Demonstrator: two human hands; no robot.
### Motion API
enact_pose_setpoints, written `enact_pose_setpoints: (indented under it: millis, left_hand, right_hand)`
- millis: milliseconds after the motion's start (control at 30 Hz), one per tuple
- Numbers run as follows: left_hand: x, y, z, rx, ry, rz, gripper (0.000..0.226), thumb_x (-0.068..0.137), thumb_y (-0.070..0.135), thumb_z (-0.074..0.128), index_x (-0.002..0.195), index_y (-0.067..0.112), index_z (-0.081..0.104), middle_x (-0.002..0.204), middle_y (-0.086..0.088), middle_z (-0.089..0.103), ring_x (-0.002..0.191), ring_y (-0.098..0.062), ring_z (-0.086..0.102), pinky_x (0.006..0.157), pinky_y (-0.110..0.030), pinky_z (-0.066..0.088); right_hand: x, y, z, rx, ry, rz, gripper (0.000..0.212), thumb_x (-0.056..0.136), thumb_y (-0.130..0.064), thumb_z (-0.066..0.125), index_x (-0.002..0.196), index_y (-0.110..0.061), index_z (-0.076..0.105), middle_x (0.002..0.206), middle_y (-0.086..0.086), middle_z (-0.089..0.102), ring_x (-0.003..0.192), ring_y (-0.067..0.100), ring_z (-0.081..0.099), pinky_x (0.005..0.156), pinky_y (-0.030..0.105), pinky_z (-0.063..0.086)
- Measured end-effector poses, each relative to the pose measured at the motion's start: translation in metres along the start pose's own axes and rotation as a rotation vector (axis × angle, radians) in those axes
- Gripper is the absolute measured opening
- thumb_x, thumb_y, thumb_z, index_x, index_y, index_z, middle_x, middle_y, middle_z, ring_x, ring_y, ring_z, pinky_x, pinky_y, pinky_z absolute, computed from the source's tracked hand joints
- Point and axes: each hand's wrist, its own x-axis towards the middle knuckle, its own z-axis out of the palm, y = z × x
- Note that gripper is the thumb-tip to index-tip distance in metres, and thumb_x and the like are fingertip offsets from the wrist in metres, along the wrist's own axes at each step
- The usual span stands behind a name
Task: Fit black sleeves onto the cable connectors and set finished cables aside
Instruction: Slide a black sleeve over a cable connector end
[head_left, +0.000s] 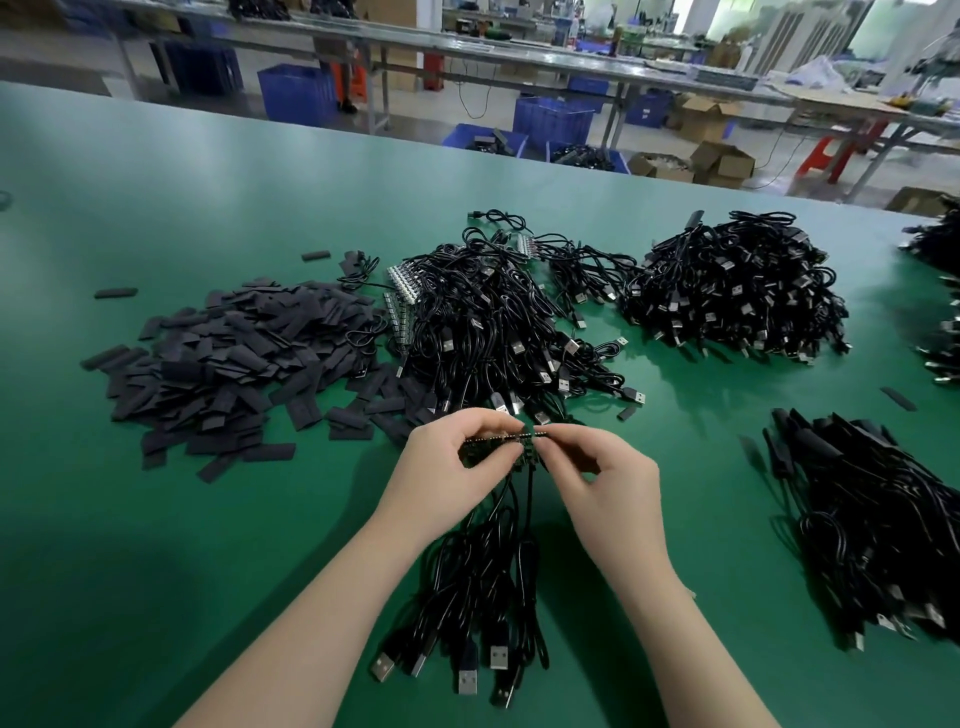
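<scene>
I have both hands up over the green table (156, 208), working a strip of small green circuit boards (493, 448) that a bunch of black cables (493, 582) hangs from. My left hand (457, 462) has its fingers curled around the left part of the strip and pinches it from above and below. My right hand (602, 478) pinches the right end of the strip between thumb and fingertips; I judge I am about to break one board off or line it up for a sleeve, though I cannot tell which. No sleeve is in either hand. The cables trail down toward me, their USB plugs (467, 675) lying on the table between my forearms.

The heap of loose black sleeves (234, 358) sits to my left, large and barely dented as far as I can judge. Just beside it, straight ahead, lies a tangled pile of cables still on their strips (493, 322), so a lot of stock is left. Further right is another big cable pile (737, 291), and at my near right a pile of cables with sleeves on (872, 509), which I take to be the finished ones. So a fair batch looks done, with much left.
</scene>
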Motion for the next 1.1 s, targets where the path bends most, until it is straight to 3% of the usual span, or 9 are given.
enact_pose_setpoints:
  millis: [133, 367, 567, 700, 833, 967, 1100]
  left_hand:
    - [-0.002, 0.003, 0.004, 0.140, -0.007, 0.005, 0.013, 0.082, 0.040, 0.070, 0.084, 0.052, 0.067, 0.095, 0.034, 0.065, 0.092, 0.011, 0.061, 0.078, -0.008, 0.046]
    - [-0.005, 0.006, 0.009, 0.307, 0.046, 0.053, 0.006, 0.084, 0.030, 0.071, 0.090, 0.031, 0.072, 0.087, 0.019, 0.066, 0.089, 0.000, 0.059, 0.075, -0.013, 0.045]
    - [-0.006, 0.014, 0.013, 0.394, 0.085, 0.084, 0.010, 0.082, 0.032, 0.067, 0.088, 0.026, 0.074, 0.085, 0.014, 0.070, 0.084, -0.009, 0.064, 0.080, -0.039, 0.051]
    - [-0.007, 0.014, 0.015, 0.418, 0.082, 0.047, 0.006, 0.084, 0.030, 0.071, 0.089, 0.028, 0.073, 0.086, 0.015, 0.070, 0.086, -0.008, 0.064, 0.085, -0.037, 0.048]
    - [-0.009, 0.018, 0.020, 0.382, 0.112, 0.004, 0.004, 0.083, 0.028, 0.072, 0.086, 0.028, 0.074, 0.081, 0.015, 0.070, 0.077, -0.006, 0.061, 0.076, -0.033, 0.049]
    - [-0.011, 0.015, 0.020, 0.309, 0.098, -0.116, 0.004, 0.085, 0.038, 0.069, 0.085, 0.034, 0.071, 0.080, 0.023, 0.068, 0.079, -0.001, 0.062, 0.071, -0.025, 0.051]
    - [-0.010, 0.012, 0.020, 0.187, 0.021, -0.204, 0.003, 0.086, 0.039, 0.067, 0.085, 0.039, 0.069, 0.084, 0.029, 0.066, 0.078, 0.002, 0.062, 0.073, -0.027, 0.054]
  right_hand:
    - [-0.003, 0.006, -0.001, 0.016, 0.026, -0.008, 0.034, 0.082, -0.016, 0.079, 0.088, -0.047, 0.068, 0.084, -0.027, 0.069, 0.084, -0.002, 0.065, 0.076, 0.009, 0.049]
    - [-0.005, 0.014, -0.001, -0.063, 0.047, -0.090, 0.013, 0.081, -0.011, 0.080, 0.091, -0.021, 0.078, 0.082, -0.025, 0.066, 0.085, 0.002, 0.066, 0.078, 0.011, 0.050]
    - [-0.006, 0.012, 0.002, -0.071, 0.077, -0.099, 0.007, 0.082, -0.008, 0.078, 0.083, -0.015, 0.075, 0.077, -0.014, 0.067, 0.075, 0.004, 0.064, 0.072, 0.010, 0.048]
    - [-0.007, 0.012, 0.003, -0.104, 0.090, -0.103, 0.008, 0.082, -0.007, 0.079, 0.081, -0.013, 0.074, 0.075, -0.012, 0.065, 0.072, 0.001, 0.061, 0.072, 0.006, 0.045]
    - [-0.008, 0.011, 0.006, -0.151, 0.132, -0.129, 0.011, 0.080, -0.004, 0.079, 0.078, -0.013, 0.072, 0.073, -0.014, 0.062, 0.070, 0.004, 0.058, 0.070, 0.005, 0.044]
    - [-0.007, 0.012, 0.003, -0.130, 0.178, -0.095, 0.007, 0.085, -0.009, 0.076, 0.083, -0.015, 0.073, 0.076, -0.016, 0.063, 0.074, 0.005, 0.060, 0.072, 0.008, 0.046]
    - [-0.002, 0.014, -0.012, -0.112, 0.320, -0.020, 0.006, 0.093, -0.016, 0.065, 0.092, -0.022, 0.066, 0.084, -0.013, 0.064, 0.078, 0.002, 0.060, 0.068, 0.019, 0.049]
